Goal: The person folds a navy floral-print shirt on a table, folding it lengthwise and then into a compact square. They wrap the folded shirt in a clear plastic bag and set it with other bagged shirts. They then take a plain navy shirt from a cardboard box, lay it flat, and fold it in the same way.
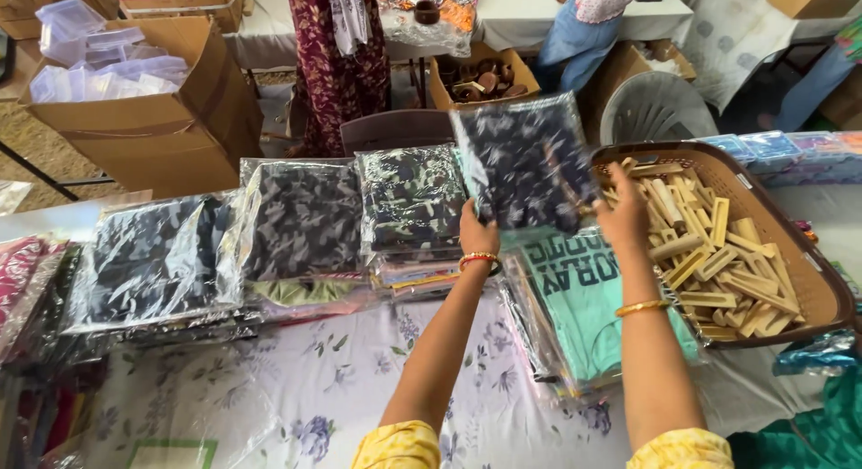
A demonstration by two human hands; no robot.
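L hand (478, 232): fingers clamped on bottom-L corner of dark bagged cloth packet (523, 162).
R hand (624, 213): fingers closed on packet's R edge.
Packet: held up, tilted, abt 12 o'clock of teal shirt pile (575, 298).
Basket (808, 280) w/ wooden sticks (709, 245): 3 o'clock of R hand.
Camo stack (411, 200): 9 o'clock of L hand.

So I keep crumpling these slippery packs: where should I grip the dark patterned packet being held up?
Probably by its two lower corners, from below, as the left hand and right hand do now. The dark packet is flat, stands upright, and its plastic looks slick, so pinched corners likely keep it spread.
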